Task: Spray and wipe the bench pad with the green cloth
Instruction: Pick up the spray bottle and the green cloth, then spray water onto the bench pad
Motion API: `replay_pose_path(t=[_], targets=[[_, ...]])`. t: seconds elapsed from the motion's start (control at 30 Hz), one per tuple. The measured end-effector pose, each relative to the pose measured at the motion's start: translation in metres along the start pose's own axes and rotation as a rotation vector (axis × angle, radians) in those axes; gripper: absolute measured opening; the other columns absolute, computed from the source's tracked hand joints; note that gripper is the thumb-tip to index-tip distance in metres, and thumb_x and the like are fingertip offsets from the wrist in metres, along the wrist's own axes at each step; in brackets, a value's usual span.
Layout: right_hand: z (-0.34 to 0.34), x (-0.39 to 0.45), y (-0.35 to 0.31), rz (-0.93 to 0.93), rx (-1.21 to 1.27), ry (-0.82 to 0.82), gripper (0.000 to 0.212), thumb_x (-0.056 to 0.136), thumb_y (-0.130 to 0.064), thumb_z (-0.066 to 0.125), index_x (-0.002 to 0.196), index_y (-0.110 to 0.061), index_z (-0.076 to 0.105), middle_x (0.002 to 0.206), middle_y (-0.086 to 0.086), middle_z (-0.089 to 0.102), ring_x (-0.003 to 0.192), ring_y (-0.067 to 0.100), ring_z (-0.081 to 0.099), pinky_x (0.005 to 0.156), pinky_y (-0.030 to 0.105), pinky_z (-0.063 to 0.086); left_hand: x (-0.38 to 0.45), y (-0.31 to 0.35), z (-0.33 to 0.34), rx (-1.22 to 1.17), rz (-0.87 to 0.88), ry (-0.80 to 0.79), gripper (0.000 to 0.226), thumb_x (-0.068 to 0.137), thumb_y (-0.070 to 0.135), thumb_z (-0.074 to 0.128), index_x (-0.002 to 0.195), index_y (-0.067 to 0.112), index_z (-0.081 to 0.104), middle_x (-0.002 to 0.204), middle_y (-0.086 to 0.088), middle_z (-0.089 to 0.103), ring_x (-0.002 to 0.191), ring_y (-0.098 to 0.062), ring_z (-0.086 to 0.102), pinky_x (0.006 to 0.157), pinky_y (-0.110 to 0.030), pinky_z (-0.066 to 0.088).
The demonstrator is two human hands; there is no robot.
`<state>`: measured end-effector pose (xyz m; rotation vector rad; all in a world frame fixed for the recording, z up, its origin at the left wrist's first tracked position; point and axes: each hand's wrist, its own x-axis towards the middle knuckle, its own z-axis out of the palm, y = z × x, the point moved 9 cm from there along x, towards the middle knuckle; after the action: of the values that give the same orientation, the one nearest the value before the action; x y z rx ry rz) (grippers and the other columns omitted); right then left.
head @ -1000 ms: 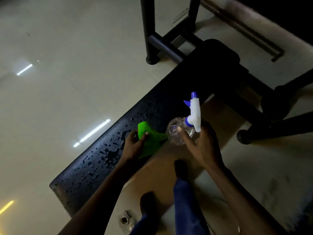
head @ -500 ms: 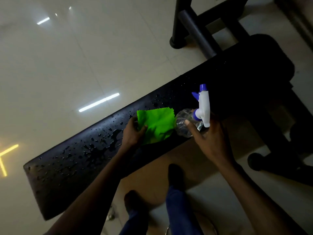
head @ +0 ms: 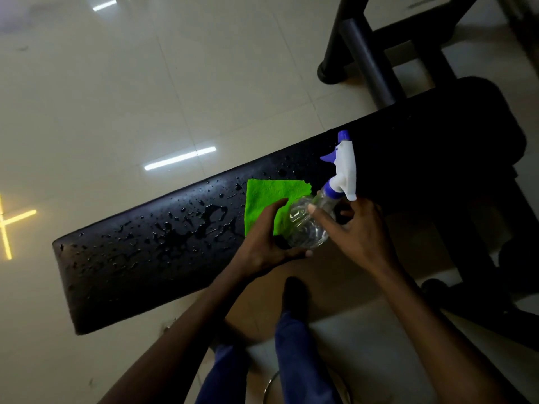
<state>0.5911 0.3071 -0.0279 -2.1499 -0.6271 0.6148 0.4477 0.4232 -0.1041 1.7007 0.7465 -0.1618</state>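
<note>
**Over the wet bench pad, both hands meet at the bottle**

Head view: the left hand (head: 264, 243) pinches the green cloth (head: 269, 199) against the droplet-covered bench pad (head: 145, 258), thumb on top. Just right, touching it, the right hand (head: 357, 231) curls around the clear spray bottle (head: 309, 225), nozzle upward.

Cloth (head: 267, 196) lies on bench pad (head: 151, 258), spray bottle (head: 318, 220) just right.

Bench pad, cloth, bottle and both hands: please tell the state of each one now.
bench pad: wet, covered in droplets, not wiped yet.
green cloth: spread flat on the pad, under the left hand.
spray bottle: clear, tilted, held over the pad.
left hand: on the cloth, touching the bottle.
right hand: grips the bottle.
</note>
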Motion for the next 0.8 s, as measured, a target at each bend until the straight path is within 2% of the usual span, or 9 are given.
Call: replay_pose_path(t=[0.17, 0.3, 0.4, 0.47, 0.53, 0.6, 0.67, 0.73, 0.8], targets=[[0.017, -0.003, -0.011, 0.078, 0.095, -0.096, 0.033, 0.083, -0.042, 0.085, 0.103, -0.018, 0.074, 0.098, 0.003, 0.078, 0.095, 0.016, 0.075, 0.090, 0.043, 0.062, -0.015, 0.012, -0.011, -0.022, 0.105, 0.088, 0.102, 0.056, 0.044, 0.097, 0.142, 0.021, 0.047, 0.133, 0.009, 0.063, 0.117, -0.004, 0.064, 0.096, -0.036, 0.058], [0.029, 0.001, -0.024, 0.154, 0.341, -0.053, 0.044, 0.084, -0.040, 0.084, 0.114, -0.012, 0.067, 0.097, 0.007, 0.075, 0.086, 0.014, 0.074, 0.073, 0.027, 0.059, -0.037, 0.004, -0.021, 0.020, 0.071, 0.145, 0.097, 0.055, 0.054, 0.095, 0.137, 0.028, 0.051, 0.125, 0.016, 0.067, 0.108, 0.003, 0.066, 0.090, -0.029, 0.059], [0.046, 0.010, -0.037, 0.180, 0.496, -0.042, 0.036, 0.093, -0.029, 0.078, 0.122, -0.015, 0.062, 0.109, 0.007, 0.070, 0.094, 0.016, 0.073, 0.084, 0.027, 0.063, -0.053, -0.005, -0.014, -0.037, 0.018, 0.097, 0.093, 0.055, 0.053, 0.096, 0.135, 0.028, 0.054, 0.121, 0.015, 0.071, 0.106, 0.004, 0.068, 0.092, -0.032, 0.059], [0.067, 0.010, -0.044, 0.206, 0.589, -0.114, 0.015, 0.100, -0.024, 0.070, 0.113, -0.027, 0.063, 0.107, 0.002, 0.071, 0.086, 0.021, 0.076, 0.073, 0.031, 0.066, -0.061, -0.013, -0.008, -0.110, -0.032, 0.051, 0.093, 0.055, 0.054, 0.096, 0.135, 0.029, 0.056, 0.122, 0.015, 0.072, 0.108, 0.001, 0.069, 0.095, -0.035, 0.060], [0.083, 0.007, -0.047, 0.194, 0.550, -0.148, 0.012, 0.104, -0.023, 0.064, 0.110, -0.033, 0.060, 0.102, -0.004, 0.070, 0.069, 0.023, 0.075, 0.051, 0.027, 0.059, -0.070, -0.025, -0.004, -0.145, -0.083, -0.028, 0.092, 0.056, 0.053, 0.096, 0.135, 0.031, 0.056, 0.124, 0.014, 0.071, 0.111, 0.000, 0.069, 0.098, -0.036, 0.058], [0.095, 0.003, -0.044, 0.188, 0.461, -0.178, 0.011, 0.104, -0.027, 0.064, 0.113, -0.031, 0.060, 0.099, 0.001, 0.071, 0.055, 0.021, 0.072, 0.041, 0.026, 0.050, -0.080, -0.040, -0.006, -0.070, -0.097, -0.099, 0.092, 0.059, 0.054, 0.094, 0.139, 0.032, 0.055, 0.130, 0.015, 0.068, 0.115, 0.002, 0.066, 0.102, -0.035, 0.056], [0.107, -0.003, -0.039, 0.199, 0.372, -0.228, 0.017, 0.103, -0.027, 0.066, 0.118, -0.026, 0.060, 0.085, 0.004, 0.073, 0.042, 0.017, 0.067, 0.037, 0.022, 0.044, -0.090, -0.062, -0.023, 0.041, -0.102, -0.076, 0.096, 0.065, 0.051, 0.092, 0.148, 0.028, 0.048, 0.144, 0.010, 0.059, 0.129, -0.003, 0.057, 0.111, -0.035, 0.049], [0.116, -0.011, -0.032, 0.252, 0.270, -0.286, 0.029, 0.101, -0.029, 0.068, 0.125, -0.014, 0.058, 0.057, 0.001, 0.069, 0.034, 0.013, 0.061, 0.034, 0.020, 0.043, -0.098, -0.087, -0.054, 0.259, -0.102, 0.083, 0.096, 0.077, 0.044, 0.085, 0.156, 0.021, 0.037, 0.157, -0.001, 0.043, 0.144, -0.017, 0.042, 0.121, -0.033, 0.035], [0.124, -0.019, -0.028, 0.290, 0.182, -0.349, 0.036, 0.101, -0.031, 0.068, 0.126, -0.007, 0.058, 0.042, -0.001, 0.062, 0.032, 0.012, 0.059, 0.036, 0.020, 0.045, -0.106, -0.115, -0.083, 0.501, -0.155, 0.239, 0.093, 0.088, 0.040, 0.075, 0.161, 0.020, 0.021, 0.168, -0.005, 0.021, 0.154, -0.028, 0.019, 0.125, -0.042, 0.023]])
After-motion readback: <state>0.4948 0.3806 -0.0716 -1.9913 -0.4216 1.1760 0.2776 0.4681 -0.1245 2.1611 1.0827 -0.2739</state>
